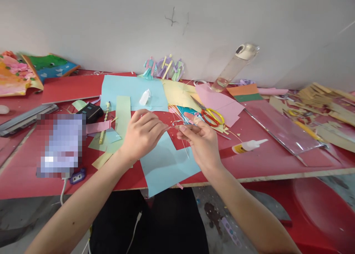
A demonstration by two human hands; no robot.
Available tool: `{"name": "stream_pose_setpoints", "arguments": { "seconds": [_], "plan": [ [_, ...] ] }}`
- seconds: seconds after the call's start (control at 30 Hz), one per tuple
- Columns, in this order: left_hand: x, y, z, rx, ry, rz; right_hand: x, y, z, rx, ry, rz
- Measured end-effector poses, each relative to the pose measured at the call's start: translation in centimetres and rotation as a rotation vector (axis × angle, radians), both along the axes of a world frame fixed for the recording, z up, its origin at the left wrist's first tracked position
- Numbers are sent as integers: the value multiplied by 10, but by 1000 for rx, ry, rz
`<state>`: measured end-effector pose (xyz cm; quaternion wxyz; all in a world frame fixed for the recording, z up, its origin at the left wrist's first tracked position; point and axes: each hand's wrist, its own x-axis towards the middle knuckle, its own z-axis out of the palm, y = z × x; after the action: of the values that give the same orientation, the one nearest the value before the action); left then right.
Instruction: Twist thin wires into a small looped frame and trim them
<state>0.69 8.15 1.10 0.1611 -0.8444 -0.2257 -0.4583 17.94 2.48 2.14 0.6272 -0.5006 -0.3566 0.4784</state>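
Observation:
My left hand (144, 133) and my right hand (204, 144) meet above a light blue paper sheet (168, 169). Both are closed in a pinch on a thin, pale, wire-like strand (172, 127) stretched between the fingertips. More fine strands (185, 150) slant down beneath my right fingers; whether they belong to the same piece I cannot tell. Just beyond my right hand lie red-and-yellow-handled scissors (219, 115) among paper scraps. To its right rests a glue bottle (246, 146) with a long white nozzle, on its side.
A water bottle (234, 67) leans at the back beside pink paper (222, 106). Small paper figures (165, 68) stand against the wall. On the left are a blurred-out phone-like object (65, 143), a black box (90, 113) and a patterned pen (105, 122). A clear plastic sleeve (280, 124) lies right.

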Motion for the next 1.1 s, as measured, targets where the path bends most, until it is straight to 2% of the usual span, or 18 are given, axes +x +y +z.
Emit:
{"name": "stream_pose_setpoints", "arguments": {
  "seconds": [0.2,0.4,0.6,1.1],
  "plan": [
    [-1,1,0,-64,-46,-10,-1,5,0,33,-29,-13],
    [-3,4,-3,-63,-4,-41,6,11,-8,-42,72,34],
    [-3,5,-5,-15,74,-2,11,12,-9,-97,113,101],
    [-5,3,-2,70,131,13,8,10,-5,-4,11,49]
  ]
}}
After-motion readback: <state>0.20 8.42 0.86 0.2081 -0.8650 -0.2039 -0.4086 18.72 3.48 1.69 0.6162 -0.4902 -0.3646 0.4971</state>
